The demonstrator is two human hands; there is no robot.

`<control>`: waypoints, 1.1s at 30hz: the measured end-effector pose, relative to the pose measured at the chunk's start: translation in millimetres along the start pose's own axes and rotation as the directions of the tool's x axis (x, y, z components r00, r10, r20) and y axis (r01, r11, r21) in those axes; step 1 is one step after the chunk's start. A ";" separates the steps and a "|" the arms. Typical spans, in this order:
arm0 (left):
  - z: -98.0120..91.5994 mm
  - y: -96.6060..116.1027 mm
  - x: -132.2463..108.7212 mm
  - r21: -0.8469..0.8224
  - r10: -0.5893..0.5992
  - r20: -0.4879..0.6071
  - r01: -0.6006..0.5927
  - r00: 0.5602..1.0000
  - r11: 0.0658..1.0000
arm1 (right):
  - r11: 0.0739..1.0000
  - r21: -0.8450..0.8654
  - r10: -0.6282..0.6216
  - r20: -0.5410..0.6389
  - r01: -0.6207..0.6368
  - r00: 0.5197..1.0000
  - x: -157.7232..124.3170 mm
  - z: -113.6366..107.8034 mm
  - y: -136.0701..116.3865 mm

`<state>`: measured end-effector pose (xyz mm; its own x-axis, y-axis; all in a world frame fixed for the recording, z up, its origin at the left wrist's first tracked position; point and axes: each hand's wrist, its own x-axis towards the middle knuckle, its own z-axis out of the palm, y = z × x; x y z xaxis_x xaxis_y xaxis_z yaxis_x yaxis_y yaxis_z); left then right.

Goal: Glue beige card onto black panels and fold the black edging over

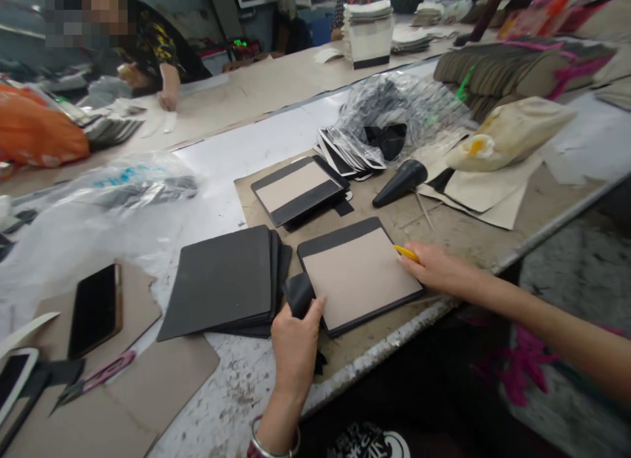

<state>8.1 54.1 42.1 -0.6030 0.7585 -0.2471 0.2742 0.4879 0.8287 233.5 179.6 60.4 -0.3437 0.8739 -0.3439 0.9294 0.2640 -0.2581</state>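
Note:
My left hand grips a small curled black piece that looks like flexible sheet material. Its thumb touches the left edge of a beige panel with black borders, which lies near the table's front edge. At that panel's right edge, my right hand is closed around a thin yellow tool; most of the tool is hidden in the fingers. Left of the panel is a stack of dark grey sheets. Behind it sits another pile of black-bordered beige panels.
A black cone-shaped container lies beyond my right hand, near a stained plastic bag. Crumpled clear plastic covers black pieces. Pink-handled scissors and a phone lie left. Another person's hand works across the table.

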 end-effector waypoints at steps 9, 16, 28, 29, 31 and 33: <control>-0.9 3.6 -2.3 0.075 0.038 -0.039 -0.035 0.999 0.997 | 0.999 -0.042 0.001 0.026 0.000 1.000 -4.4 -7.6 -7.9; 0.1 2.2 -3.3 0.102 0.045 -0.053 -0.040 0.998 0.994 | 0.995 -0.098 0.000 0.005 0.000 1.000 -4.6 -2.4 -7.0; 3.5 -2.0 -6.2 0.045 0.076 -0.054 -0.074 0.996 0.996 | 0.990 -0.140 -0.003 -0.049 -0.004 0.999 -0.4 10.0 0.3; 3.7 -2.4 -6.6 0.034 0.073 -0.059 -0.072 0.996 0.997 | 0.990 -0.141 -0.003 -0.053 -0.005 0.999 -0.1 11.3 1.0; 3.8 -2.4 -7.2 0.010 0.056 -0.061 -0.055 0.997 0.998 | 0.990 -0.139 -0.009 -0.067 0.000 0.998 0.5 14.1 2.9; 3.5 -1.6 -7.8 -0.005 0.041 -0.062 -0.042 0.997 0.999 | 0.991 -0.136 -0.017 -0.085 0.006 0.996 1.8 16.8 5.4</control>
<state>14.9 49.0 40.9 -0.6361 0.7500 -0.1813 0.2954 0.4538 0.8407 235.7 175.7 43.2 -0.3470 0.9006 -0.2619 0.9371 0.3218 -0.1350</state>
